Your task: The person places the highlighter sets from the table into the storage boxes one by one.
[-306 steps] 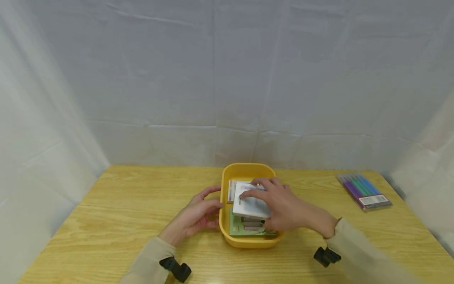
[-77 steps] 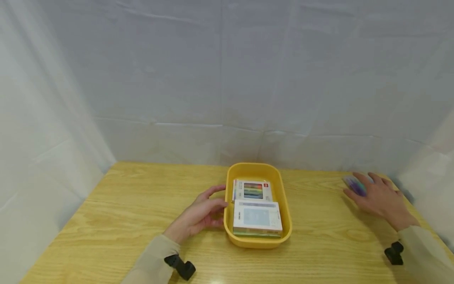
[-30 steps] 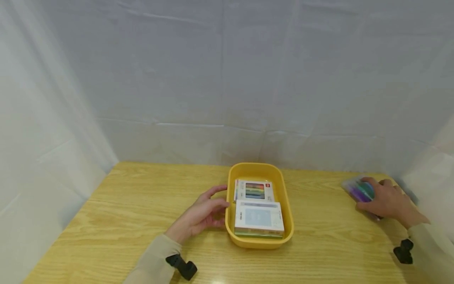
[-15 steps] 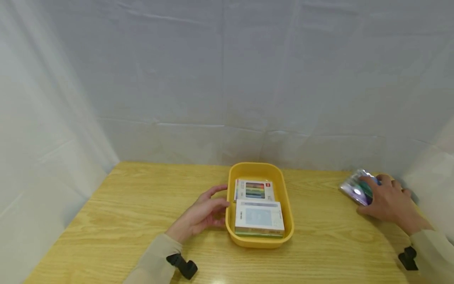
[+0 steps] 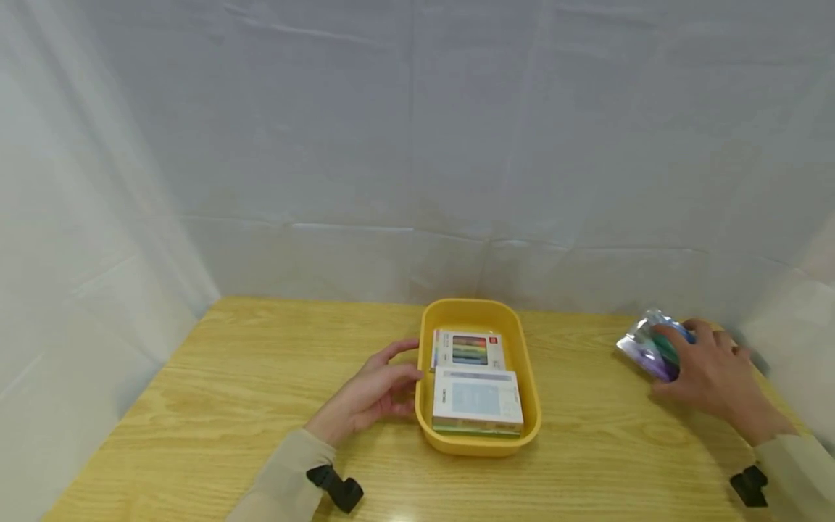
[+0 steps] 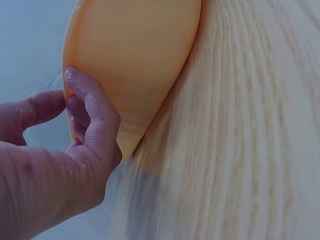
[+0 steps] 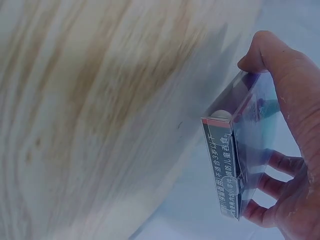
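Observation:
My left hand (image 5: 370,394) is at the left wall of a yellow plastic bin (image 5: 533,377). In the left wrist view its bent fingers (image 6: 102,117) touch the outer wall, and the thumb tip meets the rim. Over at the right, my right hand (image 5: 712,373) grips a clear plastic pack of felt-tip pens (image 5: 652,349) with purple, green and blue showing. The right wrist view has thumb and fingers on opposite edges of the pack (image 7: 252,125), which is tilted, one end showing black with white printing. The hand covers part of it.
Inside the bin, a white box with a window of coloured sticks (image 5: 470,350) lies at the back. A white box (image 5: 478,395) sits in front on a green one (image 5: 472,433). Pale cloth (image 5: 417,145) hangs behind the wooden table (image 5: 293,348).
The right hand went from the white box in the bin to the pen pack, took hold of it and has tilted and shifted it slightly left. The left hand has stayed by the bin.

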The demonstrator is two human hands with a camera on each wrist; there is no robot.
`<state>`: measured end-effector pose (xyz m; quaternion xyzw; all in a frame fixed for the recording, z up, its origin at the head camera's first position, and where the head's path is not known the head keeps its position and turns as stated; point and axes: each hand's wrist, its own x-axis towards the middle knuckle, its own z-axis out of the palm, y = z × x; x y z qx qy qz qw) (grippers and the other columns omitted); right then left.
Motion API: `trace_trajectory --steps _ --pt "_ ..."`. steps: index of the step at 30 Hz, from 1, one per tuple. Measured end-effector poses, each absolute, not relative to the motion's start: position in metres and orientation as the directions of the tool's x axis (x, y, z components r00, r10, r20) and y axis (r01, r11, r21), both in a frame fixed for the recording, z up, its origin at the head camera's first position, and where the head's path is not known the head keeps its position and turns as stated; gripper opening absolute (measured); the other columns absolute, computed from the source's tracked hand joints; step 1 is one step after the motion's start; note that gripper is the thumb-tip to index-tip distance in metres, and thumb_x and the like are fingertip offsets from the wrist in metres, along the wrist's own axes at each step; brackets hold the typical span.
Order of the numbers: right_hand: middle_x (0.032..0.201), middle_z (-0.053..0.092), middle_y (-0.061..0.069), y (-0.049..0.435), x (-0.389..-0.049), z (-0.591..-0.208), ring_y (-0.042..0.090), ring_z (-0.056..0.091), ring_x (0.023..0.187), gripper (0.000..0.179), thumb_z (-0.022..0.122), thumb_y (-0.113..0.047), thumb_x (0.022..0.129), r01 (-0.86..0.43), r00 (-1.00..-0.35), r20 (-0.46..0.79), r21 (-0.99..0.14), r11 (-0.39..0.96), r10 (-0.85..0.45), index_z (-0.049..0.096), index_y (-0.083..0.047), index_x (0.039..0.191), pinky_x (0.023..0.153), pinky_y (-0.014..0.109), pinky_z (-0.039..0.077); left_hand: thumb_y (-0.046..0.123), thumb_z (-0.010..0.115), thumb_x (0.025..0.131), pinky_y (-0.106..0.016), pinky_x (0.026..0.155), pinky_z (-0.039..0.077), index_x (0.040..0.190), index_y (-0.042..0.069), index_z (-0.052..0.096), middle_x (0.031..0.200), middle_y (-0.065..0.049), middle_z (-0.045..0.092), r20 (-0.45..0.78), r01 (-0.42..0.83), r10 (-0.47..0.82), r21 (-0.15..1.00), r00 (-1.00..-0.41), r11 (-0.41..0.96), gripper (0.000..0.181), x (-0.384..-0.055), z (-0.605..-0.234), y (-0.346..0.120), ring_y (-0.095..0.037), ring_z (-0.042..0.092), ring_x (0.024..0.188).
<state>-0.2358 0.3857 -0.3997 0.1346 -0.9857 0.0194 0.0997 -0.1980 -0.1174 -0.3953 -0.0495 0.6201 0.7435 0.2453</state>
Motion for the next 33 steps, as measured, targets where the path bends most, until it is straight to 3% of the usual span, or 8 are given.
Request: trace_trajectory --steps 22,33 --pt "0.133 0.045 0.034 0.355 -0.229 -0.385 0.065 0.05 0.106 0.088 0.089 -0.044 0.063 -0.348 -0.862 0.375 0.053 0.936 -0.342 0.05 -0.02 0.138 0.073 0.08 0.041 0.011 0.06 0.096 -0.028 0.067 0.056 0.154 0.019 0.036 0.139 -0.023 0.057 -0.383 -0.429 0.294 0.897 -0.876 -0.109 0.063 -0.199 -0.396 -0.116 -0.017 0.063 0.094" --pt "0.132 0.045 0.033 0.344 -0.228 -0.379 0.061 0.051 0.103 0.084 0.087 -0.041 0.064 -0.369 -0.84 0.4 0.071 0.927 -0.366 0.051 -0.019 0.137 0.074 0.077 0.041 0.011 0.06 0.096 -0.028 0.067 0.057 0.154 0.018 0.036 0.139 -0.022 0.057 -0.384 -0.43 0.293 0.896 -0.876 -0.11 0.063 -0.2 -0.397 -0.116 -0.017 0.063 0.095"
